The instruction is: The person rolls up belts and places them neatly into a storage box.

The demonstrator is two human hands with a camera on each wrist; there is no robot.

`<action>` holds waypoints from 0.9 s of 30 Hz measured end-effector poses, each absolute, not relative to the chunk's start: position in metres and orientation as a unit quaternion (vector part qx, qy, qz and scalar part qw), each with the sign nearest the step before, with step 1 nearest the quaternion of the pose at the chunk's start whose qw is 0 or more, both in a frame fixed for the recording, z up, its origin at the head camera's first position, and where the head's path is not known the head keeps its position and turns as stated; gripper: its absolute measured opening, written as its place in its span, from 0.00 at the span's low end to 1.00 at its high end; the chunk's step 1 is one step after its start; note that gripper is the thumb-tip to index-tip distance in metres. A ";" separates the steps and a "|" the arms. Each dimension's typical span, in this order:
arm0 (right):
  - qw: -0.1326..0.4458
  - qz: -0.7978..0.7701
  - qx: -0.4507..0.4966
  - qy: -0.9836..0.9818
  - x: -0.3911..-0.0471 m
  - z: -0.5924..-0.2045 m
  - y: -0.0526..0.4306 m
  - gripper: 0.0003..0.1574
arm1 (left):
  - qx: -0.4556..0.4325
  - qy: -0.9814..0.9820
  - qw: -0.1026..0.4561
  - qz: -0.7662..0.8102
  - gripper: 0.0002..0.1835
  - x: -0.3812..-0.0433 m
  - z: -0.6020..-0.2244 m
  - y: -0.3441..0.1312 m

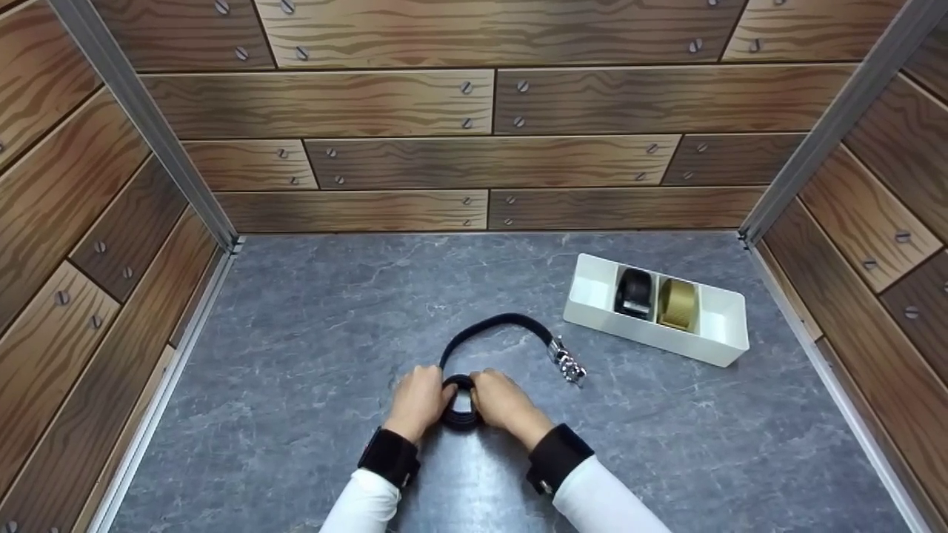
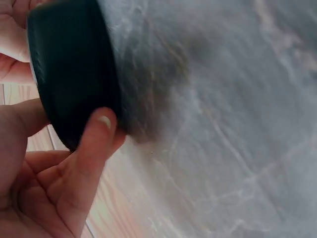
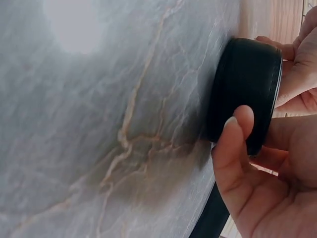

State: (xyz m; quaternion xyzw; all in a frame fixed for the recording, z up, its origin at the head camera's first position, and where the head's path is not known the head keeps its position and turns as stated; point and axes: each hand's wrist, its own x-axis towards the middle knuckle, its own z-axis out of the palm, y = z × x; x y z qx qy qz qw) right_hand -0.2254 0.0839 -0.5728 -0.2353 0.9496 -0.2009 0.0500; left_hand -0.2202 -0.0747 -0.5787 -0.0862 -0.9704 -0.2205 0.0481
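Observation:
A black leather belt (image 1: 461, 423) is partly rolled into a coil standing near the front middle of the table. Its loose end curves away to the back and right, finishing in a shiny silver buckle (image 1: 567, 361). My left hand (image 1: 417, 400) pinches the left side of the coil, thumb at the inner opening. From the right, my right hand (image 1: 508, 401) grips the opposite side. In the left wrist view, the coil's smooth outer face (image 2: 72, 69) has a fingertip against it. The right wrist view shows right-hand fingers (image 3: 230, 153) at the coil's lower edge (image 3: 247, 84).
At the back right of the grey marbled table (image 1: 333, 296) stands a white divided tray (image 1: 659, 339). A black rolled strap (image 1: 635, 291) and a tan-gold rolled strap (image 1: 678, 303) sit in its middle compartments. Wood-patterned walls (image 1: 400, 163) enclose the back and sides.

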 end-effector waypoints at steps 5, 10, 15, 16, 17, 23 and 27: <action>0.057 -0.224 -0.216 0.949 -0.224 -0.572 0.088 0.07 | -0.102 -0.970 0.069 -0.209 0.09 -0.221 -0.580 -0.070; 0.078 -0.265 -0.148 0.950 -0.221 -0.569 0.086 0.07 | -0.080 -0.971 0.071 -0.216 0.06 -0.223 -0.582 -0.066; 0.077 -0.263 -0.143 0.951 -0.220 -0.569 0.081 0.05 | -0.070 -0.970 0.063 -0.224 0.09 -0.221 -0.581 -0.070; 0.070 -0.253 -0.151 0.953 -0.221 -0.569 0.081 0.05 | -0.069 -0.970 0.062 -0.224 0.10 -0.221 -0.581 -0.072; 0.060 -0.242 -0.163 0.955 -0.221 -0.570 0.081 0.04 | -0.068 -0.970 0.059 -0.226 0.11 -0.222 -0.581 -0.073; 0.006 -0.179 -0.248 0.952 -0.224 -0.572 0.083 0.04 | -0.069 -0.972 0.046 -0.221 0.14 -0.225 -0.578 -0.078; 0.007 -0.171 -0.268 0.948 -0.226 -0.572 0.085 0.04 | -0.073 -0.974 0.044 -0.208 0.13 -0.225 -0.578 -0.078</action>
